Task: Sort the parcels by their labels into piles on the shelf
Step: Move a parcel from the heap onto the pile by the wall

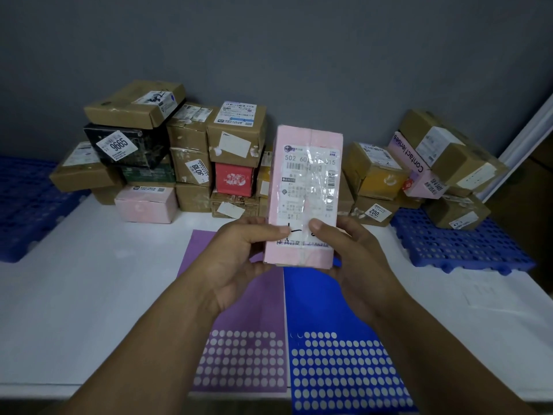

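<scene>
While in two hands (239,259) (359,259), one parcel (305,181)

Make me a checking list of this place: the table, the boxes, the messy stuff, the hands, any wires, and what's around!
Surface: white shelf top, with a purple dotted sheet and a blue dotted sheet lying side by side.
Job's things: pink parcel held upright, label facing the camera; back pile of parcels against the wall; right pile of parcels, partly on the right blue pallet.
Clutter: nothing seen.
Hands: left hand and right hand both grip the pink parcel's lower end, thumbs on its label.
Cables: nothing seen.
Surroundings: grey wall behind; left blue pallet at the edge.
</scene>
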